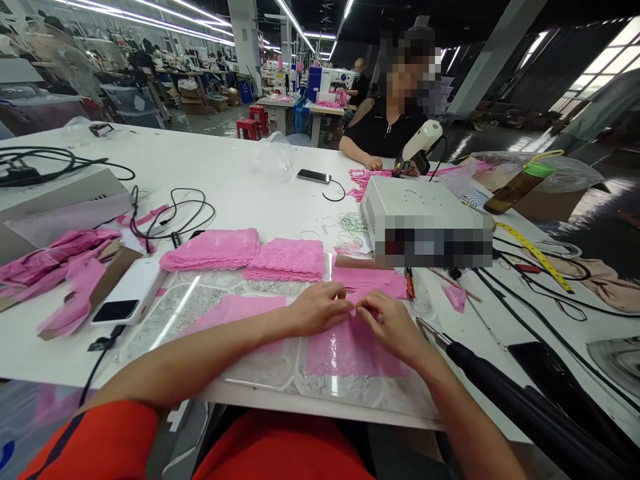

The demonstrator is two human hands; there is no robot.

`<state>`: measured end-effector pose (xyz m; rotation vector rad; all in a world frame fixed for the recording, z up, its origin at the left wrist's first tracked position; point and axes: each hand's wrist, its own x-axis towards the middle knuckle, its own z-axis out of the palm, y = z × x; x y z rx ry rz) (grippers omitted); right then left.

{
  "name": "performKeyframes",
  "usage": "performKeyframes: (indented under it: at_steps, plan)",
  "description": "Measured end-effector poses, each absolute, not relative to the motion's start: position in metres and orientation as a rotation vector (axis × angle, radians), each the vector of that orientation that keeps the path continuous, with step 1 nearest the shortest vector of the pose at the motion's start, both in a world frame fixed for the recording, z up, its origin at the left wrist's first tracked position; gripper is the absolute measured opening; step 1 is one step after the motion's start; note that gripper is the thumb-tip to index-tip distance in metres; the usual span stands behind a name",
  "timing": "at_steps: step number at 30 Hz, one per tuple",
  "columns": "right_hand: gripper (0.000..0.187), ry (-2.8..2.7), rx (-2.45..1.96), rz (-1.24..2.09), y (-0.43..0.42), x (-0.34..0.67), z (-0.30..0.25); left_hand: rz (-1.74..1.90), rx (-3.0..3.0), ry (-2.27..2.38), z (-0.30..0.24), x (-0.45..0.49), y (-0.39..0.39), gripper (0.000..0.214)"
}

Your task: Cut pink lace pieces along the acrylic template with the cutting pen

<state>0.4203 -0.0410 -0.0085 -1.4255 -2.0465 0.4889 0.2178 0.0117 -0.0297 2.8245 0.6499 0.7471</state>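
My left hand [320,310] and my right hand [390,323] meet over the front of the table, fingertips nearly touching. Each pinches the upper part of a thin pink fabric piece [350,353], which lies spread on a clear plastic sheet [170,320]. Another flat pink piece [250,308] is partly covered by my left forearm. Just beyond my hands sit a stack of pink lace pieces [285,259], a second pink stack [215,250] to its left, and folded pink strips [395,283] to the right.
A grey box-shaped machine [425,203] stands behind my right hand. A black-handled tool with a metal tip [480,363] points in beside my right forearm. Black cables [540,320] run along the right. A white device [133,293] lies left. Across the table sits a person [385,133].
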Motion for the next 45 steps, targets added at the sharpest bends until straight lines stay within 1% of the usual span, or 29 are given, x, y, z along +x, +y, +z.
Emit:
performKeyframes:
  at_steps: [4,8,11,12,15,16,21,25,29,32,39,42,45]
  plan:
    - [0.017,-2.136,-1.404,0.528,-0.07,0.418,-0.014,0.731,2.774,0.586,-0.035,0.206,-0.019,0.032]
    - [0.017,-2.164,-1.352,0.557,-0.083,0.421,-0.021,0.695,2.681,0.569,-0.039,0.195,-0.03,0.033]
    - [0.009,-2.155,-1.317,0.55,-0.087,0.427,-0.024,0.684,2.641,0.569,-0.038,0.191,-0.03,0.034]
    - [0.006,-2.165,-1.304,0.524,-0.088,0.429,-0.025,0.683,2.635,0.566,-0.037,0.191,-0.03,0.034]
    - [0.022,-2.225,-1.273,0.352,-0.089,0.434,-0.027,0.681,2.631,0.553,-0.035,0.19,-0.029,0.033]
    - [0.024,-2.238,-1.271,0.286,-0.088,0.435,-0.029,0.679,2.633,0.548,-0.034,0.189,-0.028,0.033]
    - [0.009,-2.256,-1.253,-0.032,-0.081,0.444,-0.036,0.652,2.658,0.491,-0.027,0.185,-0.022,0.033]
    - [0.012,-2.303,-1.193,-0.158,-0.089,0.445,-0.031,0.581,2.721,0.392,-0.017,0.177,-0.017,0.035]
    - [0.017,-2.373,-1.102,-0.187,-0.107,0.437,-0.024,0.491,2.788,0.307,-0.012,0.168,-0.015,0.033]
    - [0.017,-2.371,-1.058,-0.137,-0.114,0.431,-0.027,0.45,2.82,0.307,-0.012,0.163,-0.017,0.032]
    - [0.015,-2.381,-1.081,-0.077,-0.116,0.43,-0.032,0.42,2.847,0.37,-0.01,0.159,-0.035,0.02]
    - [0.017,-2.392,-1.096,-0.064,-0.116,0.431,-0.031,0.399,2.847,0.445,-0.011,0.161,-0.045,0.023]
    - [0.018,-2.388,-1.105,-0.051,-0.116,0.431,-0.031,0.36,2.854,0.512,-0.016,0.165,-0.051,0.02]
